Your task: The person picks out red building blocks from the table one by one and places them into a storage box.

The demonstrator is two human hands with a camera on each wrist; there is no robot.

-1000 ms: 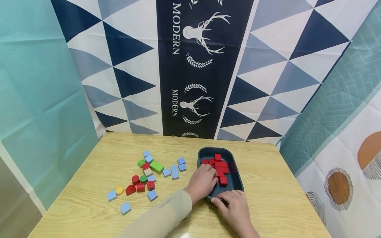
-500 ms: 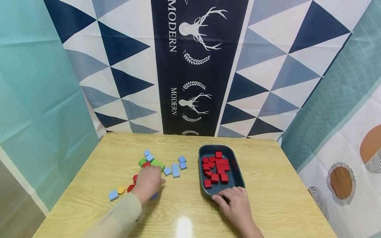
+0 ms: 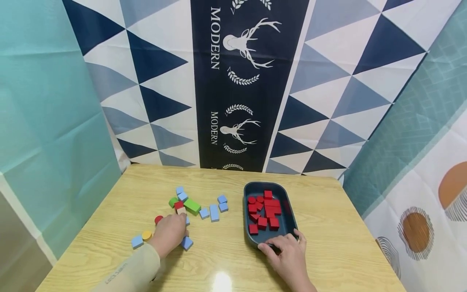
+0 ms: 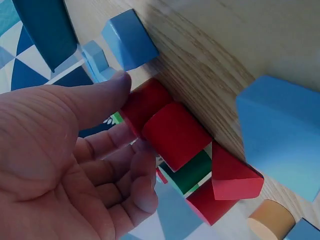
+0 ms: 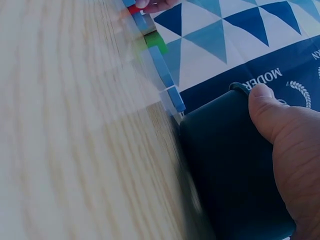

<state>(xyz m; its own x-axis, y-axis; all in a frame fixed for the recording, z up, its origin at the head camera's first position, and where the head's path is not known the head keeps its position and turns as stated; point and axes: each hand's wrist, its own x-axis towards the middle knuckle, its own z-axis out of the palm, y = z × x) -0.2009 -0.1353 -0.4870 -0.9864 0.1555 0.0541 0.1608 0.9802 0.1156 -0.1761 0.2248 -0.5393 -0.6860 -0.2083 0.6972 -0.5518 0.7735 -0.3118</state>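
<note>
My left hand (image 3: 174,227) is down in the loose block pile. In the left wrist view its thumb (image 4: 100,97) and curled fingers (image 4: 142,182) close on a red cylinder block (image 4: 175,135), with another red block (image 4: 145,102) right behind it. My right hand (image 3: 286,249) grips the near rim of the dark tray (image 3: 246,190); the thumb (image 5: 267,112) lies over the tray wall (image 5: 225,165). Several red blocks (image 3: 264,211) lie inside the tray.
Around the left hand lie a green block (image 3: 192,206), blue blocks (image 3: 214,211), a red cylinder (image 3: 158,219), a yellow cylinder (image 3: 146,235) and a red wedge (image 4: 235,175). The wooden table (image 3: 328,202) backs onto a patterned curtain (image 3: 237,81).
My left hand left the tray, crossed left to the block pile and has now closed on red blocks there. My right hand stayed on the tray's near rim.
</note>
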